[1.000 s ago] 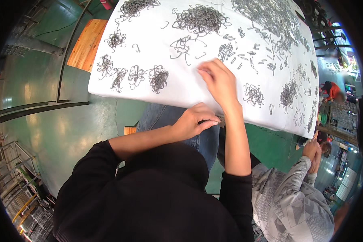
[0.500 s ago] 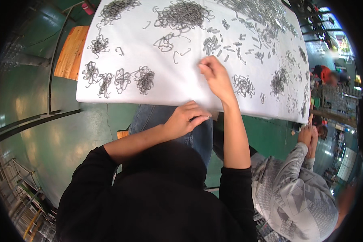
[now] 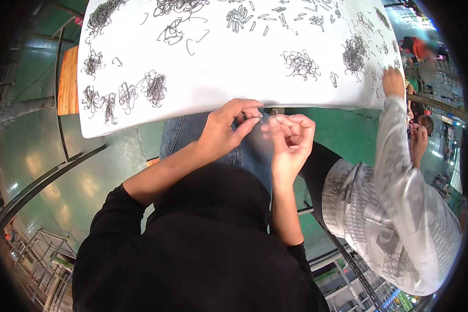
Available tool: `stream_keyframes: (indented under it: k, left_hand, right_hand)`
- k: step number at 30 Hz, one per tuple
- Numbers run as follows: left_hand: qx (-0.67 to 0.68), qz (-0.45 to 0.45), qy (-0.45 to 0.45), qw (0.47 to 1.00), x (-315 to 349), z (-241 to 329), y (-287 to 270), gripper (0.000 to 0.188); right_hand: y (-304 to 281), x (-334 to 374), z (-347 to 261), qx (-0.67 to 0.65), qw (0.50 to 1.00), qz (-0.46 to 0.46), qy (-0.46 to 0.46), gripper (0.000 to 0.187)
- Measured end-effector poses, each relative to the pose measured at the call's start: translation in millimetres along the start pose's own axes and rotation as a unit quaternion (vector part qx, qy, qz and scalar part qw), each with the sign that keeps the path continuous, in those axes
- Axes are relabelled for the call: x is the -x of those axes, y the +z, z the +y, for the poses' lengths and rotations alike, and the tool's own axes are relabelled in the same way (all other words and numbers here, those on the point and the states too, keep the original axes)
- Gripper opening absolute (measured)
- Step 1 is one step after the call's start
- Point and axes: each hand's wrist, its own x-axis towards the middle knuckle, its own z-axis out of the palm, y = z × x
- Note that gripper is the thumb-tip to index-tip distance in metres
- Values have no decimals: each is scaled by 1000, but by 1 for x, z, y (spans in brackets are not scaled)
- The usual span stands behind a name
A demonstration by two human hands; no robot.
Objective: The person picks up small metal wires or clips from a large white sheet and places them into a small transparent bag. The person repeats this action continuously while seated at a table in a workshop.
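Observation:
Just off the near edge of the white-covered table [image 3: 223,78], my two hands are close together above my lap. My right hand [image 3: 292,140] pinches a small metal wire hook [image 3: 275,111] between thumb and fingers. Thumb and fingers of my left hand [image 3: 228,127] close on a tiny piece at their tips, too small to make out. On the cloth beyond lie a loose group of wire hooks [image 3: 174,32] and a cluster of short narrow metal pieces [image 3: 237,20]. Nearer, a tangled pile of hooks [image 3: 300,65] sits to the right.
More small hook piles [image 3: 154,88] line the table's near left. A wooden bench [image 3: 67,83] stands left of the table. At my right, a co-worker in a patterned grey top [image 3: 385,223] has a hand [image 3: 393,82] on the table's right end.
My right hand has come back from the short metal pieces to meet my left hand at the table edge. The co-worker has reached one hand onto the table. My view has shifted.

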Motion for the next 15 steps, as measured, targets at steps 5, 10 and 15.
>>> stream_keyframes:
  k: [5, 10, 15]
  left_hand:
    - [9, 14, 53, 998, -5, 0, 10, 36]
    - [-181, 63, 139, 972, -57, -22, -8, 19]
    - [-379, 117, 85, 914, -159, -51, 2, 20]
  right_hand:
    - [4, 0, 11, -37, 995, 38, -80, 28]
    - [0, 1, 12, -1, 984, 51, -172, 25]
    - [-1, -2, 14, 8, 984, 55, -169, 25]
